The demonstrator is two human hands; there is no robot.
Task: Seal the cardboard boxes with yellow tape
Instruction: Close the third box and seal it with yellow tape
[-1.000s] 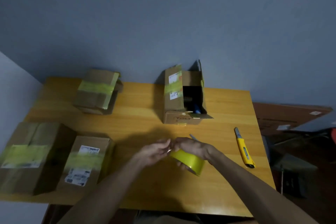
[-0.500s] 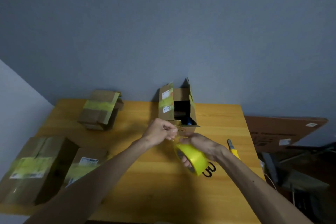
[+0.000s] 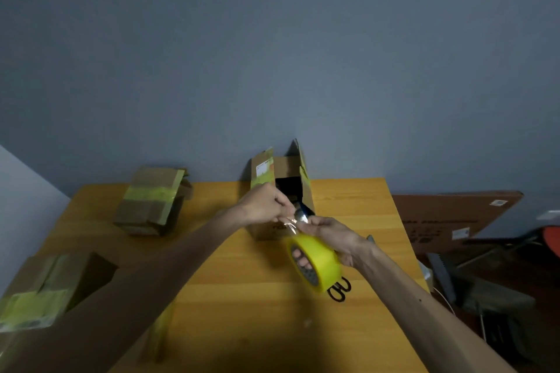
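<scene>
Wooden table (image 3: 348,191): before the open box (image 3: 263,172), right hand (image 3: 333,236) grips the tape roll (image 3: 318,263), left hand (image 3: 263,203) pinches the tape end (image 3: 292,222), apparently starting a strip; flaps need closing next.

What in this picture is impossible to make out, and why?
Head view throughout.
Scissors: only black handles show; the yellow tape roll covers the blades.
Open box: its inside is dark, partly blocked by the left hand.
Nearest taped box: cut off by the left edge and blurred.
Label on the open box's flap: too small to read.
</scene>
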